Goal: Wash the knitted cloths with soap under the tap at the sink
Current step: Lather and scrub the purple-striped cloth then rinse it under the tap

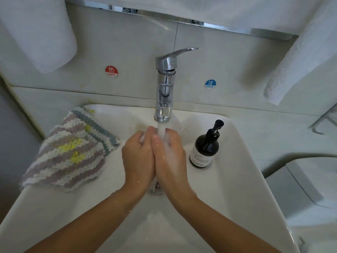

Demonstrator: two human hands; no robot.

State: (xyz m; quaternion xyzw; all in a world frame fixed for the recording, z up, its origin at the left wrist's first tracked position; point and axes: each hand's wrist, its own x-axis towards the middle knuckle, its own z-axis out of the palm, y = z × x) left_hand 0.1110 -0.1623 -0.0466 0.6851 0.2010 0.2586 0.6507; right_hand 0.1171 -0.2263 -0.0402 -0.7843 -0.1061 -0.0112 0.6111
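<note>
Water runs from the chrome tap (pixel 165 84) onto my two hands, which are pressed together over the white sink (pixel 237 179). My left hand (pixel 138 156) and my right hand (pixel 170 157) squeeze a small knitted cloth (pixel 156 187) between them. Only its pale ends show, below the palms and by my left fingertips. Foam covers the back of my right hand. A pile of striped knitted cloths (pixel 73 152), pink, white and grey with yellow patches, lies on the sink's left rim. The dark soap pump bottle (pixel 204 148) stands on the right rim, close to my right hand.
White towels (pixel 42 33) hang at the upper left and upper right (pixel 300 61) above the sink. Red HOT (pixel 111 71) and blue COLD (pixel 210 84) stickers sit on the tiled wall either side of the tap. A white toilet (pixel 310 189) stands at the right.
</note>
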